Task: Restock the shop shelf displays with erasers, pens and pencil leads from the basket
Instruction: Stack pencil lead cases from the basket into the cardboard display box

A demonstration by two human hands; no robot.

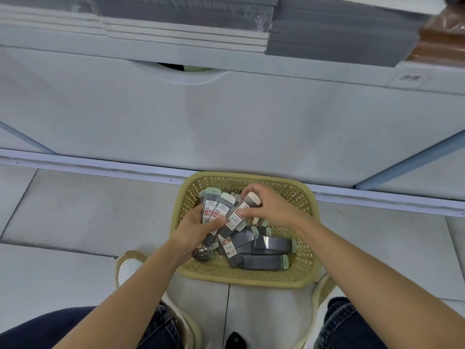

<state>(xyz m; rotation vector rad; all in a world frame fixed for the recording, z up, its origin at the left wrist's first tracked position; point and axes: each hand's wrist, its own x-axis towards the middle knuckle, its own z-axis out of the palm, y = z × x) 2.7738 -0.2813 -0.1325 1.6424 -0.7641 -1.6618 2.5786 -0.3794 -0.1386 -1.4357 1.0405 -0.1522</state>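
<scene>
Basket (247,279), yellow lattice plastic: sitting on the floor tiles at lower centre, just before the white shelf base (226,117).
Left hand (195,226): fingers curling round a fan of pencil lead cases (214,209) above the basket's left half.
Right hand (270,207): fingers and thumb pinching one white-capped lead case (252,199), which is touching the fan.
Loose grey cases (264,259): lying heaped in the basket.

Basket (241,278) on the floor (75,210) before the shelf unit (226,117).
Lead cases (261,261) lie inside; 1 shoe (128,268) sits just left.
</scene>
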